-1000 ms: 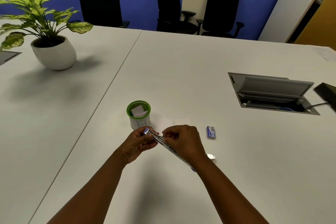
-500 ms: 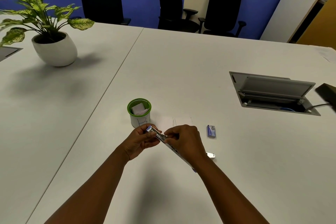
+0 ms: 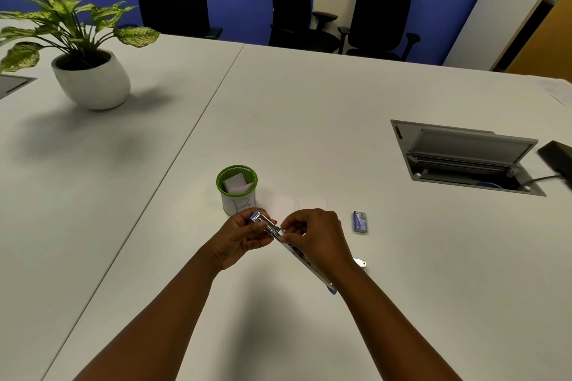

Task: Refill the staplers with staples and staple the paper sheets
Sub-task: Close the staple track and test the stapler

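Note:
An opened-out metal stapler (image 3: 272, 229) with blue trim lies slanted between my hands, just above the white table (image 3: 309, 120). My left hand (image 3: 240, 238) grips its far end. My right hand (image 3: 315, 237) pinches at the staple channel near the middle; whether staples are in its fingers is hidden. The stapler's near end (image 3: 331, 288) shows under my right wrist. A small blue staple box (image 3: 360, 222) lies to the right. White paper sheets (image 3: 297, 204) lie flat behind my hands, hard to tell from the table.
A green-rimmed cup (image 3: 236, 190) with folded paper notes stands just behind my left hand. A potted plant (image 3: 89, 80) is far left. An open cable hatch (image 3: 464, 158) is at right, with a black device (image 3: 557, 159) beside it. Black chairs (image 3: 297, 6) line the far edge.
Both hands stay on the stapler. The right fingers have shifted slightly along the channel toward the left hand.

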Tool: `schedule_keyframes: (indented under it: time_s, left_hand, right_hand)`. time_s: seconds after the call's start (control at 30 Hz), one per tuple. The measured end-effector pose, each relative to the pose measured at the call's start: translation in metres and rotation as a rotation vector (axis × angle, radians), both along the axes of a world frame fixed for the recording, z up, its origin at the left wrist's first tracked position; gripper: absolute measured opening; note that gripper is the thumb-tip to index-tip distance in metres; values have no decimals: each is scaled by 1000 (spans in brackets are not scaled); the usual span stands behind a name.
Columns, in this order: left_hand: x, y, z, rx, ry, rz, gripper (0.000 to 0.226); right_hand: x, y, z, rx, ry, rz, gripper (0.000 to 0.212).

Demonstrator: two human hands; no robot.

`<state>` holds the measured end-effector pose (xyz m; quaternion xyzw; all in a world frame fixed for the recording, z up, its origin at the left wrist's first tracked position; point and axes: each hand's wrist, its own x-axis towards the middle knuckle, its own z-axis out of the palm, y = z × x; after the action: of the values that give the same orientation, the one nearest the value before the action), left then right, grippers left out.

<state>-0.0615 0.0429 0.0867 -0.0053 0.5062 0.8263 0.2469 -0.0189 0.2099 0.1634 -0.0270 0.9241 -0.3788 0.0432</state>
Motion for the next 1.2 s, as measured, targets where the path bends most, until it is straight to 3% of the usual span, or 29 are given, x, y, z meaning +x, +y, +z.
schedule_keyframes:
  time_s: [0.07, 0.17, 0.23, 0.33, 0.43, 0.57, 0.67, 0.73, 0.93, 1.2]
  left_hand:
    - [0, 0, -1, -12, -6, 13, 67]
    - [1, -1, -2, -14, -13, 20, 75]
    - [1, -2, -4, -14, -27, 30, 60]
    - [1, -4, -5, -23, -55, 40, 11]
    - [1, -4, -7, -29, -86, 39, 20]
    - [1, -3, -5, 0, -73, 29, 12]
    - [1, -1, -5, 6, -80, 17, 61]
    - [1, -1, -6, -4, -87, 11, 79]
    - [2, -1, -4, 2, -100, 1, 84]
    - [2, 0, 1, -5, -100, -1, 87]
  right_hand:
    - [-1, -1, -1, -5, 2, 4, 13]
    - [-1, -1, -3, -10, 2, 14, 14]
    - [0, 0, -2, -23, 12, 0, 16]
    - [0, 3, 1, -40, 22, -33, 16]
    - [-1, 7, 8, -44, 35, -16, 21]
    - [-7, 14, 14, 118, 5, 176, 39]
    - [-11, 19, 11, 218, 19, 298, 50]
    - [-12, 21, 9, 237, 30, 340, 53]
    - [-14, 22, 3, 270, 38, 408, 55]
    - [-12, 21, 5, 159, 58, 353, 60]
